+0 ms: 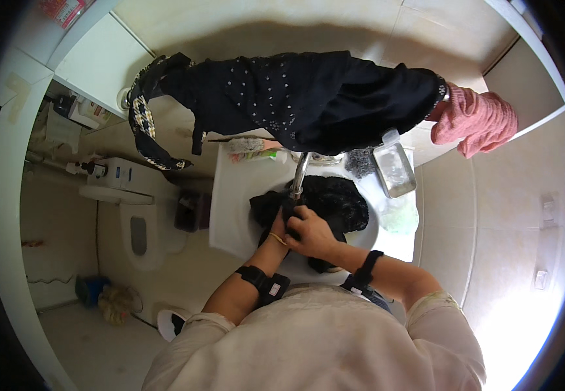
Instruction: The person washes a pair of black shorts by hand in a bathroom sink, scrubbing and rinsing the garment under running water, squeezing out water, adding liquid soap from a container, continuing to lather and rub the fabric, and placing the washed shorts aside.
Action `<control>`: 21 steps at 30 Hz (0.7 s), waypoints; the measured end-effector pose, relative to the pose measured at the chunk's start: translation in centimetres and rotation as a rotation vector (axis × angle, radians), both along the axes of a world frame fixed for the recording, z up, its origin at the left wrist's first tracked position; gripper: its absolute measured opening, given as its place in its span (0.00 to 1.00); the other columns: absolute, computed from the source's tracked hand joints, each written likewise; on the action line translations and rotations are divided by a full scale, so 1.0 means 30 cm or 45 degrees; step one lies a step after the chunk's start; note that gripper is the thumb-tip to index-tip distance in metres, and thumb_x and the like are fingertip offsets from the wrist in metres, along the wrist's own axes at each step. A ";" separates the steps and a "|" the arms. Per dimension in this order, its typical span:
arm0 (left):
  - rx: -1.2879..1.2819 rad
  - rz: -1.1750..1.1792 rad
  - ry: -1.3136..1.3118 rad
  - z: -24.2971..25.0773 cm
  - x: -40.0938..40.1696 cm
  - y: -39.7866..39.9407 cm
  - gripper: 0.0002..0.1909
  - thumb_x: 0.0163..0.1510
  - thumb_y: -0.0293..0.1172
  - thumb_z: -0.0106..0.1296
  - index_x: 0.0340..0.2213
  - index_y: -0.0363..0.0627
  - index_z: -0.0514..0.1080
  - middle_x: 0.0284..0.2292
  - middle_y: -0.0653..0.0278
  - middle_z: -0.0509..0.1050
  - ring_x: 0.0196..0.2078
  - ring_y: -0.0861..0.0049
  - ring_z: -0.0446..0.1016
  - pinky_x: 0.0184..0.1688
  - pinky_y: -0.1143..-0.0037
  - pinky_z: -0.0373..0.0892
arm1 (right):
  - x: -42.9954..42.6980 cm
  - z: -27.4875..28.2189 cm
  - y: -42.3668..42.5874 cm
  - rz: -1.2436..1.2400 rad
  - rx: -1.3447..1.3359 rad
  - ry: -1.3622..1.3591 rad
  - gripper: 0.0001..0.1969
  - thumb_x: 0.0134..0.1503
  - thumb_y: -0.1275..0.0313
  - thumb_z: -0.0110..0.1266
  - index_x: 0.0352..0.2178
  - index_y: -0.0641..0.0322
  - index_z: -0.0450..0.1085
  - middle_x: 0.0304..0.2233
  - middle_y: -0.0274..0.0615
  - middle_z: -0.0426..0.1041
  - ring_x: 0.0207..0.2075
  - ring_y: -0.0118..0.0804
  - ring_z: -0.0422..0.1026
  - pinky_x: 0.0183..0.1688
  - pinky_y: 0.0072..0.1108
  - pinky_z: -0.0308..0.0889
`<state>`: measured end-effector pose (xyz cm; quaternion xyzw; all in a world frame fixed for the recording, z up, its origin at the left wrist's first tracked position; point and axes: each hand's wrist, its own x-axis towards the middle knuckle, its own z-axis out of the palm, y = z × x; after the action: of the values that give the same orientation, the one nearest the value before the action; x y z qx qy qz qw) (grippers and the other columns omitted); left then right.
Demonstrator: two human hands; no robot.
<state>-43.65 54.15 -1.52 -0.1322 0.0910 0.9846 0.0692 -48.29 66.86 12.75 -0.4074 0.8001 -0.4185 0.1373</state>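
Note:
In the white washbasin (228,215) lies a bunched black garment (336,203), which looks wet. The chrome faucet (302,171) reaches out over it. Just below the spout, my left hand (279,227) grips a fold of the black cloth, its fingers partly hidden by the fabric. My right hand (309,232) is close against it, fingers curled on the same fold. Some of the garment hangs over the front of the bowl under my right wrist. A yellow band circles my left wrist.
Over the basin hang a black garment with white dots (272,93) and a pink cloth (482,117). A brush (245,145), a green-and-white tube (267,155), a grey scouring pad (360,162) and a metal soap dish (395,171) line the basin's back. A toilet (138,234) stands to the left.

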 end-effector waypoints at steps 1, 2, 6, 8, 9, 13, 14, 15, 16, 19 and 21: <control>0.127 -0.028 0.347 -0.051 0.002 -0.005 0.18 0.56 0.47 0.35 0.38 0.49 0.67 0.38 0.63 0.70 0.41 0.72 0.68 0.46 0.74 0.64 | 0.005 -0.008 -0.023 -0.013 0.107 0.045 0.13 0.41 0.66 0.51 0.29 0.63 0.68 0.37 0.53 0.66 0.37 0.53 0.68 0.38 0.33 0.66; 0.249 -0.152 0.407 -0.064 -0.018 0.000 0.16 0.56 0.45 0.36 0.38 0.49 0.66 0.39 0.64 0.69 0.42 0.74 0.67 0.46 0.73 0.64 | 0.008 -0.023 -0.040 -0.029 0.217 0.088 0.13 0.41 0.65 0.51 0.27 0.62 0.68 0.35 0.52 0.67 0.36 0.53 0.68 0.36 0.33 0.66; -0.194 -0.118 -0.477 0.186 -0.021 0.051 0.14 0.48 0.40 0.47 0.34 0.46 0.69 0.34 0.65 0.71 0.38 0.73 0.70 0.44 0.72 0.66 | -0.101 -0.157 -0.077 -0.502 0.229 -0.153 0.12 0.42 0.65 0.50 0.23 0.64 0.67 0.25 0.51 0.70 0.29 0.53 0.70 0.32 0.35 0.66; -0.313 -0.116 -0.554 0.174 -0.001 0.057 0.14 0.48 0.40 0.47 0.33 0.46 0.70 0.33 0.65 0.72 0.37 0.72 0.71 0.44 0.71 0.66 | -0.179 -0.218 -0.052 -0.696 0.269 -0.320 0.13 0.42 0.64 0.50 0.21 0.66 0.67 0.20 0.53 0.70 0.27 0.54 0.70 0.31 0.36 0.66; -0.424 -0.111 -0.639 0.195 0.000 0.062 0.13 0.48 0.40 0.46 0.32 0.46 0.71 0.33 0.65 0.73 0.36 0.71 0.71 0.43 0.70 0.67 | -0.190 -0.217 -0.025 -0.638 0.325 -0.474 0.15 0.42 0.63 0.51 0.27 0.66 0.67 0.25 0.54 0.71 0.31 0.54 0.70 0.34 0.35 0.66; -0.302 0.035 -0.661 0.280 -0.005 0.016 0.16 0.49 0.43 0.43 0.31 0.44 0.72 0.30 0.65 0.74 0.33 0.69 0.72 0.42 0.71 0.68 | -0.019 -0.124 -0.023 -0.389 -0.059 -0.394 0.26 0.42 0.61 0.53 0.40 0.69 0.63 0.31 0.59 0.70 0.36 0.55 0.69 0.40 0.32 0.65; -0.230 0.000 -0.352 0.153 0.021 -0.047 0.17 0.50 0.44 0.42 0.31 0.44 0.71 0.31 0.64 0.74 0.34 0.68 0.72 0.42 0.70 0.67 | 0.044 -0.039 -0.046 -0.236 0.086 -0.263 0.24 0.42 0.61 0.53 0.37 0.69 0.65 0.30 0.58 0.70 0.34 0.54 0.70 0.39 0.32 0.65; -0.225 -0.001 -0.351 0.154 0.020 -0.029 0.17 0.50 0.44 0.42 0.31 0.44 0.71 0.31 0.64 0.74 0.34 0.68 0.72 0.42 0.70 0.67 | 0.063 -0.004 -0.043 -0.131 0.234 -0.128 0.22 0.42 0.60 0.53 0.34 0.68 0.66 0.29 0.56 0.70 0.33 0.54 0.70 0.37 0.33 0.66; -0.221 -0.001 -0.464 0.154 0.024 0.004 0.17 0.50 0.43 0.42 0.32 0.44 0.71 0.31 0.64 0.74 0.34 0.68 0.72 0.42 0.69 0.67 | 0.037 -0.017 -0.053 -0.209 0.247 -0.084 0.16 0.43 0.61 0.52 0.26 0.65 0.68 0.27 0.53 0.70 0.29 0.51 0.70 0.33 0.33 0.66; -0.212 -0.098 -0.694 0.222 0.011 0.079 0.15 0.48 0.40 0.45 0.35 0.44 0.69 0.33 0.63 0.73 0.37 0.67 0.72 0.45 0.67 0.67 | -0.125 -0.138 -0.021 -0.504 0.390 -0.106 0.13 0.45 0.63 0.49 0.23 0.64 0.68 0.23 0.52 0.70 0.29 0.50 0.70 0.33 0.34 0.66; -0.314 -0.102 -0.625 0.180 0.004 0.114 0.16 0.48 0.39 0.45 0.37 0.44 0.69 0.36 0.63 0.72 0.40 0.68 0.71 0.46 0.67 0.66 | -0.204 -0.248 0.037 -0.524 0.389 -0.321 0.14 0.46 0.63 0.48 0.25 0.65 0.70 0.21 0.52 0.70 0.29 0.51 0.71 0.35 0.33 0.65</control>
<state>-43.53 57.56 3.88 -0.3706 0.1959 0.9010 0.1115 -54.40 67.99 5.32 -0.1557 0.8962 -0.3597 0.2077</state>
